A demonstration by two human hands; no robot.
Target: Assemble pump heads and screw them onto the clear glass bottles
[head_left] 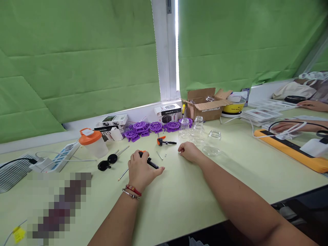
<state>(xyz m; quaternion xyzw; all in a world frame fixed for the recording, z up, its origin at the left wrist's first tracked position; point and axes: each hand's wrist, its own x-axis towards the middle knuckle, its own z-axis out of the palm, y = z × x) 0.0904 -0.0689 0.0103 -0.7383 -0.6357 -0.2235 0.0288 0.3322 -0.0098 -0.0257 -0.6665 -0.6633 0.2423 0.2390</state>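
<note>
My left hand is closed over a black clamp with a bit of orange, its thumb stretched out to the right. A thin metal rod sticks out from under that hand. Fingers curled, my right hand rests on the table near the glass jars; whatever it may hold is hidden. Between and beyond the hands lies another black and orange clamp. A small metal pin and a tiny clear piece lie between the hands. Two round black parts with metal rods are left of my left hand.
Purple plastic parts, small boxes and a cardboard box line the back. Several glass jars stand right. An orange-lidded shaker and power strip are left. Another person's hands are at right, by an orange-yellow case.
</note>
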